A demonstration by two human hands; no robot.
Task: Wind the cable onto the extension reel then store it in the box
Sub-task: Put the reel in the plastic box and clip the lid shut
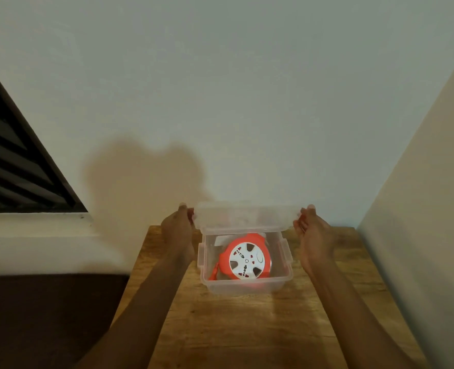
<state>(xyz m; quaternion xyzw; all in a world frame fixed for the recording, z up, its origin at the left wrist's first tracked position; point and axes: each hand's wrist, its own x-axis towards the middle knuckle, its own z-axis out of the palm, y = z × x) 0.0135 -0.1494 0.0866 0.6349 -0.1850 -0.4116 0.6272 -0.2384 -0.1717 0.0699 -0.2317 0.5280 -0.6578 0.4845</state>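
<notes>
The orange reel (pixel 245 259) is lying inside the clear box (pixel 247 284) (on the wooden table (pixel 220 328)). The left hand (pixel 177 230) and right hand (pixel 313 231) are gripping the lid (pixel 247 215) above it.

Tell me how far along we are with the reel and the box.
Done: the orange extension reel lies inside the clear plastic box on the wooden table; no loose cable trails outside the box. In hand: the left hand and right hand hold the clear lid by its ends, raised above the box's far edge. Left: lower the lid and close the side latches.
</notes>
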